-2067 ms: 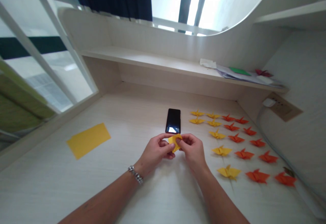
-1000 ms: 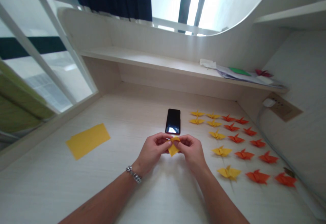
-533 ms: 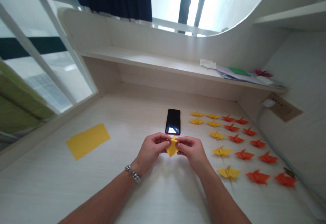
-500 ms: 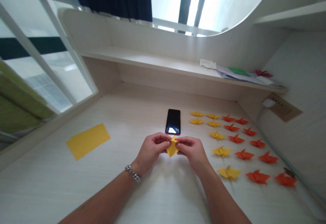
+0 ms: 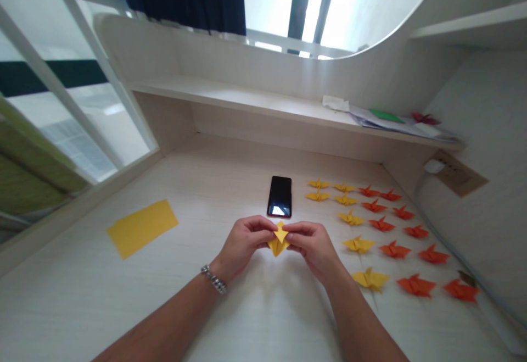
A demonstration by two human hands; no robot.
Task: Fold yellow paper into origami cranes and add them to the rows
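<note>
A small folded yellow paper piece point(image 5: 279, 240) is pinched between both hands just above the pale wooden desk point(image 5: 173, 290). My left hand point(image 5: 244, 244), with a metal bracelet on its wrist, grips the piece's left side with closed fingers. My right hand point(image 5: 313, 248) grips its right side the same way. A pointed tip of the paper sticks up between my thumbs. A black phone point(image 5: 280, 196) lies flat just beyond my hands.
Rows of yellow paper cranes point(image 5: 351, 218) and orange paper cranes point(image 5: 394, 249) lie on the desk to the right. A flat yellow paper sheet point(image 5: 142, 226) lies at the left. Papers point(image 5: 387, 122) rest on the back shelf; a white cable point(image 5: 453, 252) runs along the right wall.
Both hands have shifted slightly toward me and lower. The yellow piece has been turned and reshaped, so a pointed tip now stands up between my thumbs.
</note>
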